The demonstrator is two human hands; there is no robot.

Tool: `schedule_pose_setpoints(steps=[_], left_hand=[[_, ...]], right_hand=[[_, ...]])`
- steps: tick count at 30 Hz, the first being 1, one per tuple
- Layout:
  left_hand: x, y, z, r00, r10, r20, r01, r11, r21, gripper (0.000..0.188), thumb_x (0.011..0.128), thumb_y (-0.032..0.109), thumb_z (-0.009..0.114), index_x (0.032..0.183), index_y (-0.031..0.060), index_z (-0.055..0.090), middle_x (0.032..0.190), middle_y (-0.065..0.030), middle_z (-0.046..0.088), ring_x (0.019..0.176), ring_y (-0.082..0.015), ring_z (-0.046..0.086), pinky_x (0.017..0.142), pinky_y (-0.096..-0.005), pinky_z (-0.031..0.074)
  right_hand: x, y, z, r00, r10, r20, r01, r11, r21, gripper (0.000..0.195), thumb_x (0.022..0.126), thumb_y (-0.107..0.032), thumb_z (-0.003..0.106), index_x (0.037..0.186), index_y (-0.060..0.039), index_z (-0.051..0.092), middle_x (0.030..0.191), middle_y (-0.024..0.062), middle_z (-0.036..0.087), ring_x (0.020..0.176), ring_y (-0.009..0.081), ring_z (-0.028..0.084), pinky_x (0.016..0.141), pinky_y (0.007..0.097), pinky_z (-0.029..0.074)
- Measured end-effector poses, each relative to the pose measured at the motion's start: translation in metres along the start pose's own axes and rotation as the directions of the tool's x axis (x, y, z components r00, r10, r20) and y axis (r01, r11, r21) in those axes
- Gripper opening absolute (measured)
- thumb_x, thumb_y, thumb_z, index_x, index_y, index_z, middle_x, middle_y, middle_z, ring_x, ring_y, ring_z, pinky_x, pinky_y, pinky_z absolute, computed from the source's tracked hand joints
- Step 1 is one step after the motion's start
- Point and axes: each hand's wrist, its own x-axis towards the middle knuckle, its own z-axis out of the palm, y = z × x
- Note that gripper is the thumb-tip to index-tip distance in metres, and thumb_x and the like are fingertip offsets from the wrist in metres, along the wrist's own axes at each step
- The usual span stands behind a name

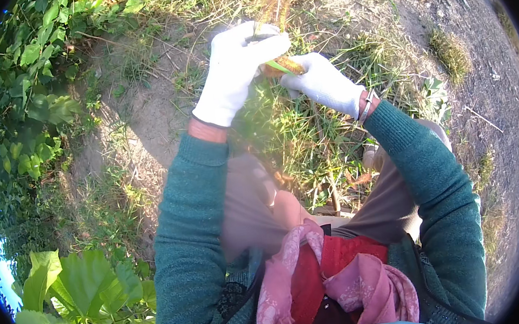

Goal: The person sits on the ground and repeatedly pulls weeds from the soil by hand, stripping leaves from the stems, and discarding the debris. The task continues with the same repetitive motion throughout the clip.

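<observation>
My left hand (237, 65), in a white knit glove, is closed around thin grass stalks. Their fuzzy seed heads (282, 15), like foxtail, stick up past its fingers and blur towards the top. Just below and to the right, my right hand (324, 80), gloved the same way, pinches a bent golden-brown seed head (288, 65). A narrow green grass blade (280, 67) crosses that seed head between the two hands. The stalks inside my left fist are hidden.
Grass (314, 142) and dry stems cover the ground between my bent knees. Leafy vines (40, 80) rise at the left, with large green leaves (84, 291) low in front. Bare soil (141, 103) lies left of my hands, and a rough grey path (484, 107) runs along the right.
</observation>
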Motion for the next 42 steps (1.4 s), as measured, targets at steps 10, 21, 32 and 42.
schedule_pose_setpoints(steps=[10,21,32,42], left_hand=[[0.000,-0.003,0.005,1.000,0.014,-0.010,-0.014,0.997,-0.069,0.027,0.092,0.020,0.073,0.114,0.0042,0.075,0.095,-0.0013,0.071,0.078,-0.0054,0.063,0.067,-0.0203,0.048],[-0.004,0.000,-0.008,0.951,0.088,-0.296,-0.135,0.981,-0.142,0.027,0.094,0.010,0.068,0.118,-0.0014,0.072,0.083,0.0027,0.061,0.063,-0.0020,0.047,0.054,-0.0181,0.033],[0.000,-0.007,-0.013,0.969,-0.035,-0.244,-0.034,0.962,-0.272,0.018,0.098,0.017,0.066,0.105,0.0002,0.069,0.076,0.0041,0.057,0.057,-0.0018,0.044,0.050,-0.0200,0.031],[-0.003,-0.004,-0.006,0.992,-0.112,-0.059,0.085,0.937,-0.340,0.022,0.096,0.025,0.070,0.105,0.0048,0.071,0.074,0.0076,0.055,0.057,0.0011,0.042,0.050,-0.0182,0.032]], right_hand=[[0.005,0.008,0.005,1.000,0.020,-0.003,-0.019,0.988,0.155,0.021,0.090,-0.022,0.063,0.091,-0.0015,0.069,0.069,0.0019,0.064,0.060,0.0104,0.058,0.058,0.0278,0.046],[0.006,0.008,-0.013,0.999,-0.043,0.024,0.007,0.608,0.794,0.020,0.092,-0.014,0.067,0.107,-0.0016,0.065,0.068,-0.0072,0.046,0.048,0.0032,0.030,0.048,0.0214,0.023],[0.009,0.008,-0.021,0.984,-0.172,-0.048,0.141,0.587,0.797,0.029,0.103,-0.024,0.055,0.115,0.0006,0.064,0.091,0.0045,0.068,0.065,0.0102,0.059,0.061,0.0253,0.049],[0.011,0.008,-0.026,0.974,-0.154,-0.165,0.222,0.796,0.563,0.031,0.104,-0.026,0.053,0.116,0.0001,0.066,0.100,0.0090,0.074,0.084,0.0147,0.071,0.077,0.0281,0.057]])
